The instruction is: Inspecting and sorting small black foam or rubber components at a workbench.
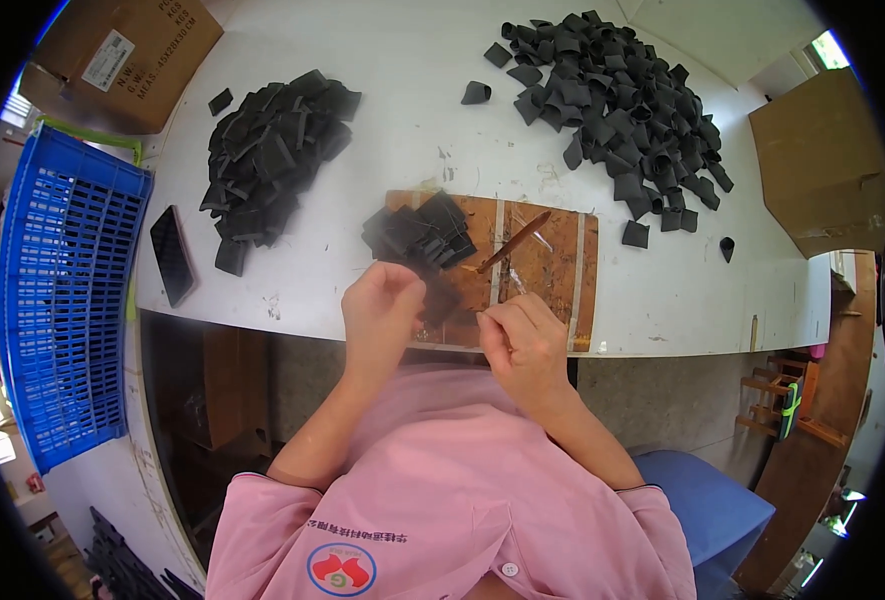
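My left hand (386, 305) is closed in a pinch at the near left of a worn brown board (562, 270). A dark grey flat piece (440, 297), smeared by motion, shows at its fingertips. Just beyond that hand, a small heap of similar dark pieces (422, 230) covers the board's far left corner. Over the near edge of the board, my right hand (527, 338) has its fingers curled together; whatever is in them cannot be made out. A slim reddish-brown stick (515, 241) lies slanted across the board, with a clear shiny bit (517, 282) near the right fingertips.
A pile of flat dark pieces (272, 150) lies at the left, and a larger pile of curled ones (622, 110) at the far right. A phone (171, 255) rests near a blue plastic basket (72, 290). Cardboard boxes (122, 60) flank the white table (382, 130). A blue stool (702, 500) stands right.
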Available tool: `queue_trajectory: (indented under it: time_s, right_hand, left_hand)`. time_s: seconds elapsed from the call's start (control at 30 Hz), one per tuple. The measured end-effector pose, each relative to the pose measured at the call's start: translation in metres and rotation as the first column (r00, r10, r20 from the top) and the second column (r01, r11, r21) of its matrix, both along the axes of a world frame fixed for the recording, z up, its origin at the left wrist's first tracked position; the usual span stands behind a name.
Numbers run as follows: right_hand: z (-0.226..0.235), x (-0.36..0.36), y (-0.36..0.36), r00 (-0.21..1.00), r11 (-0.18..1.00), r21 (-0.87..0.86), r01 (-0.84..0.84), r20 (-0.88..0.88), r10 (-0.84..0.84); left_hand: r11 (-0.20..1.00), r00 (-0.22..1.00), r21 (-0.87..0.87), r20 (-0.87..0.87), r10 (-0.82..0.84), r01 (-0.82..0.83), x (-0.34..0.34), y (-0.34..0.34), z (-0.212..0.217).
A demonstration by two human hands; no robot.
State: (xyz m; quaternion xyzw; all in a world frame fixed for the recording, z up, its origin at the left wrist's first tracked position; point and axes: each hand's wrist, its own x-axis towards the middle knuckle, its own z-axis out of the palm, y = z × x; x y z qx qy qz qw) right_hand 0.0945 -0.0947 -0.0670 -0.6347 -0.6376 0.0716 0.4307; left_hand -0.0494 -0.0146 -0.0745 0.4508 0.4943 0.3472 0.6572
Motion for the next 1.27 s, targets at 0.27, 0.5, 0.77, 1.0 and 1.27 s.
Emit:
queue_trajectory:
  time_s: [0.27, 0.5, 0.77, 1.0, 1.27]
  right_hand:
    - [-0.015, 0.001, -0.011, 0.942, 0.951, -0.31, 0.025, -0.31, -0.126]
    - [-0.019, -0.002, -0.015, 0.858, 0.913, -0.403, -0.059, -0.488, -0.16]
    - [-0.023, -0.01, 0.008, 0.258, 0.891, -0.407, -0.2, -0.899, -0.353]
    - [-0.013, 0.024, 0.005, 0.567, 0.892, -0.35, -0.286, -0.813, -0.137]
    - [0.013, 0.048, 0.013, 0.808, 0.821, -0.33, -0.466, -0.537, 0.243]
  left_hand:
    - [0.75, 0.777, 0.595, -0.603, 0.18, 0.288, 0.003, -0.016, -0.028]
    - [0.744, 0.878, 0.647, -0.44, 0.186, 0.167, -0.002, -0.019, -0.04]
    - [0.996, 1.0, 0.081, 0.014, 0.022, -0.023, 0.01, -0.025, -0.017]
    - [0.978, 0.977, 0.111, 0.104, -0.189, 0.177, 0.007, 0.003, 0.003]
    - [0.747, 0.75, 0.07, -0.103, -0.654, 0.661, 0.012, 0.022, 0.026]
